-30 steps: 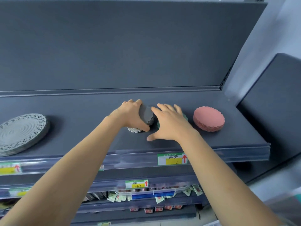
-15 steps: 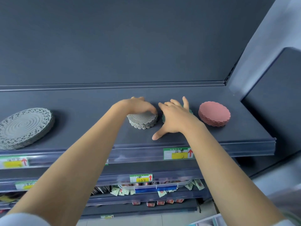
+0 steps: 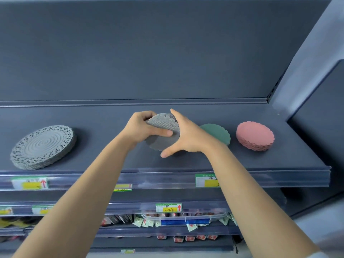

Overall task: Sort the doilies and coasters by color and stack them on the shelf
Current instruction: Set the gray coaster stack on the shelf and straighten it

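Observation:
A small stack of grey doilies (image 3: 162,127) is tilted up off the dark shelf (image 3: 260,161) at its middle. My left hand (image 3: 143,127) grips the stack from the left, thumb across its face. My right hand (image 3: 188,136) presses against its right edge with fingers spread. To the right lie a green coaster stack (image 3: 217,134) and a pink coaster stack (image 3: 255,135). A large grey lace doily stack (image 3: 42,146) rests at the shelf's left.
The shelf's back panel (image 3: 149,53) rises just behind the stacks. Price labels (image 3: 29,182) line the front rail. Lower shelves hold packets and a clear box (image 3: 184,219). A dark side panel (image 3: 316,127) stands at the right.
The small grey stack, lying flat on the shelf half a second ago, is now lifted and tilted between both hands. My right hand moved left off the green stack, uncovering it.

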The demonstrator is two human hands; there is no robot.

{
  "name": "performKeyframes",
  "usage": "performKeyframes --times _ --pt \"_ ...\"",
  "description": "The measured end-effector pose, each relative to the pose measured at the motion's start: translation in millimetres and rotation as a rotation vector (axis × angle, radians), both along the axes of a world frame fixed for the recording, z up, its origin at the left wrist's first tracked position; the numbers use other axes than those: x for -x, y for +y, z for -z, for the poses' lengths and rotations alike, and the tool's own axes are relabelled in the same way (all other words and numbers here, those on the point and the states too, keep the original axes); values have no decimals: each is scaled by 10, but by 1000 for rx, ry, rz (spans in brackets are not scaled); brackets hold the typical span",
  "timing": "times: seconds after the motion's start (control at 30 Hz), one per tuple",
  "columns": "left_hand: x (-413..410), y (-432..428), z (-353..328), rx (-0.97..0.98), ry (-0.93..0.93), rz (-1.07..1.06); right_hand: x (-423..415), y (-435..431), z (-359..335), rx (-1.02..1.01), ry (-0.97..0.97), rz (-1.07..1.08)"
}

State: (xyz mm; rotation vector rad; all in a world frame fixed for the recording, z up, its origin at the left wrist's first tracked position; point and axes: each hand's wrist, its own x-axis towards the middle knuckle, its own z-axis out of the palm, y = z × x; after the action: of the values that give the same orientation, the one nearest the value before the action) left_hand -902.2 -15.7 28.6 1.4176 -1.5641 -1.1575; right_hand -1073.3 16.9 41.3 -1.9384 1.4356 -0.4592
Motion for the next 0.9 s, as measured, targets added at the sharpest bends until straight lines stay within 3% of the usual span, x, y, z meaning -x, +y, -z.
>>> performKeyframes --times 0.13,0.23,0.3,0.4,0.57,0.67,0.77,0.9 --pt "-9 259 170 80 311 -88 -284 58 234 34 -271 21" --pt "100 293 232 14 514 -221 -418 127 410 108 -454 150" --pt "159 221 240 9 521 -315 -434 139 461 139 -492 215" --pt "227 155 257 162 353 -366 -401 105 500 215 -455 221" --pt "109 131 234 467 -155 -274 -387 60 448 180 -437 223" --pt "57 -2 142 375 -250 -331 -416 29 360 123 -419 194" --pt "33 -131 193 199 -453 -270 -427 -86 365 75 -209 184" --pt "29 -181 331 297 -810 -237 -406 -171 424 91 41 187"
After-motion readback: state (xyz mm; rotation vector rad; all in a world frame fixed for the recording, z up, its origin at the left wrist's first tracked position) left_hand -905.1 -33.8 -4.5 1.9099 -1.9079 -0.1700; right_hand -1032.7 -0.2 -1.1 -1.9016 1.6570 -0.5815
